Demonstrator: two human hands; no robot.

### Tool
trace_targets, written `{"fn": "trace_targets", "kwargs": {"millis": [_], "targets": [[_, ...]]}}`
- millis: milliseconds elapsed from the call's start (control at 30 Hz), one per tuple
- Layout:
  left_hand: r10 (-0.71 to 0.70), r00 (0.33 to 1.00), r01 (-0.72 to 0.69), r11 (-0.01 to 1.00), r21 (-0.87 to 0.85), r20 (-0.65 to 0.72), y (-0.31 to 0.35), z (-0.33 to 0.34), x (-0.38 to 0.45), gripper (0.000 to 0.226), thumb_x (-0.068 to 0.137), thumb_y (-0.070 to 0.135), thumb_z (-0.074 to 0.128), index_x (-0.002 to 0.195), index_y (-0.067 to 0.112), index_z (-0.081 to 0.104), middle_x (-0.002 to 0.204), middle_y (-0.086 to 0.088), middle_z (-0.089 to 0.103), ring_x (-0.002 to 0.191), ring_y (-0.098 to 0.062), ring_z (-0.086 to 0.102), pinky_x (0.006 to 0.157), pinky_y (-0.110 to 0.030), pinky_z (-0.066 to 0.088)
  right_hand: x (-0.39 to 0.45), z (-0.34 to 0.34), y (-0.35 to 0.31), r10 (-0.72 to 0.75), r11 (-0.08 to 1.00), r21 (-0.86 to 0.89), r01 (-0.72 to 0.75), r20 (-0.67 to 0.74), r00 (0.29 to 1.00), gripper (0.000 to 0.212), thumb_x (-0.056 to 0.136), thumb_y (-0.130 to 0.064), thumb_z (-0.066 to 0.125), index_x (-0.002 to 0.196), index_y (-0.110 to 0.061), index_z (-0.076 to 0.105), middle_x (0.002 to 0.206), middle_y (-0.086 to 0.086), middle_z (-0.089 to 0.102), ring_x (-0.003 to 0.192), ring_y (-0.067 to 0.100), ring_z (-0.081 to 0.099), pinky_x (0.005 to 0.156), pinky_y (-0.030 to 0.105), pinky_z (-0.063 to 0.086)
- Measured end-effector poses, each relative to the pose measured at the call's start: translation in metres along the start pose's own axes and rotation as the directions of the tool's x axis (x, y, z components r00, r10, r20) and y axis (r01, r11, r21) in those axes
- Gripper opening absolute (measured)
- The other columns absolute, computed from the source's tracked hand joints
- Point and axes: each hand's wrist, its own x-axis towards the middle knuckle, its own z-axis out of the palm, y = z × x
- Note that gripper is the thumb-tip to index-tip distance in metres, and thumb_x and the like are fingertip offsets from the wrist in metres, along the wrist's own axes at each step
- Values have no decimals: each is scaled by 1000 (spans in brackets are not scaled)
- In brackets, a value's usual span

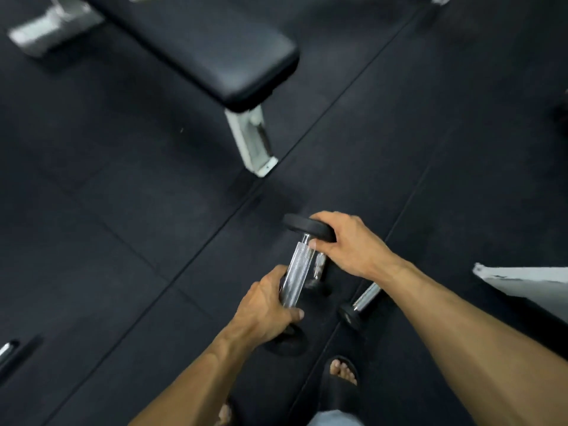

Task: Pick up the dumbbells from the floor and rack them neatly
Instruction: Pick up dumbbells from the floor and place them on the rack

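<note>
The dumbbell (pixel 299 265) is hanging in both hands over the black rubber floor (pixel 123 210), its knurled chrome handle running from lower left up to a black round head at the top. The left hand (pixel 266 309) is wrapping its fingers round the lower end of that handle, clamped on it, with the lower head mostly hiding under the palm. The right hand (pixel 347 244) is curling over the rim of the upper head, thumb tucking beneath it, gripping the same dumbbell. No brand, number or lettering is showing on head or handle; the blur is smearing any fine marks.

Just right of it, a second dumbbell (pixel 359 304) is lying on the floor, partly passing under the right forearm, one small black head and a stretch of chrome bar showing. Behind the held handle another chrome piece is showing, too blurred to make out.

Further out, a black padded bench (pixel 215 50) on a white steel leg is standing up-frame, well apart from the hands, with open floor lying between. A white panel edge (pixel 522 284) is cutting in at the right. Two feet in black slides (pixel 339 382) are standing at the bottom edge.
</note>
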Motion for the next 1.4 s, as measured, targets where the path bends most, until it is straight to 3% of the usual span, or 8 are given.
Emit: {"fn": "trace_targets", "kwargs": {"millis": [67, 167, 333, 533, 733, 1000, 1133, 1400], "targets": [[68, 997, -70, 996, 54, 39, 45, -21, -13, 53, 74, 23, 77, 114, 35, 45, 83, 10, 58, 67, -4, 61, 63, -20, 51, -22, -42, -18, 17, 1000, 14, -16, -69, 997, 26, 89, -23, 69, 113, -29, 64, 96, -8, 66, 90, 11, 64, 86, 38, 52], [163, 983, -174, 975, 142, 86, 111, -44, -29, 56, 71, 26, 76, 117, 36, 46, 91, 11, 58, 83, -12, 61, 77, -36, 55, -60, -107, -44, 41, 999, 30, -36, -174, 984, 25, 90, -22, 68, 114, -28, 64, 96, -10, 66, 90, 9, 63, 83, 32, 51], [340, 922, -381, 883, 273, 187, 224, -56, -51, 48, 67, 27, 75, 108, 33, 51, 83, 6, 61, 78, -15, 62, 75, -43, 54, -132, -203, -58, 95, 996, 35, -88, -366, 926, 23, 91, -25, 66, 114, -26, 61, 94, -6, 63, 87, 12, 59, 78, 32, 48], [466, 827, -560, 738, 376, 315, 348, -19, -63, 43, 66, 24, 77, 100, 29, 50, 81, 9, 58, 78, -18, 58, 70, -35, 49, -217, -294, -31, 193, 981, 77, -180, -533, 824, 23, 89, -28, 68, 111, -30, 60, 93, -8, 64, 87, 12, 60, 79, 34, 50], [496, 731, -673, 638, 373, 469, 462, 80, -54, 44, 66, 23, 78, 101, 25, 51, 75, 9, 55, 70, -16, 53, 64, -32, 45, -297, -380, 51, 315, 947, 153, -283, -615, 723, 23, 87, -25, 70, 108, -27, 63, 90, -8, 67, 87, 14, 63, 79, 33, 51], [463, 594, -790, 488, 371, 658, 615, 241, -39, 50, 68, 22, 76, 111, 20, 52, 95, 1, 66, 83, -20, 63, 77, -42, 55, -410, -487, 182, 447, 886, 252, -389, -690, 570, 25, 86, -24, 71, 109, -22, 65, 99, -5, 70, 95, 16, 66, 87, 35, 51], [472, 497, -854, 416, 313, 728, 681, 329, -49, 56, 72, 21, 77, 122, 17, 51, 99, 1, 64, 88, -18, 62, 78, -34, 53, -479, -529, 240, 517, 834, 297, -466, -717, 468, 25, 87, -26, 70, 110, -22, 64, 97, -3, 69, 92, 17, 65, 85, 40, 53], [393, 365, -915, 321, 246, 844, 755, 474, -79, 45, 69, 21, 78, 107, 16, 54, 91, 2, 59, 83, -18, 57, 68, -25, 43, -597, -565, 323, 641, 718, 403, -568, -701, 313, 11, 86, -24, 70, 94, -22, 64, 85, -2, 66, 81, 17, 63, 75, 35, 51]]}}
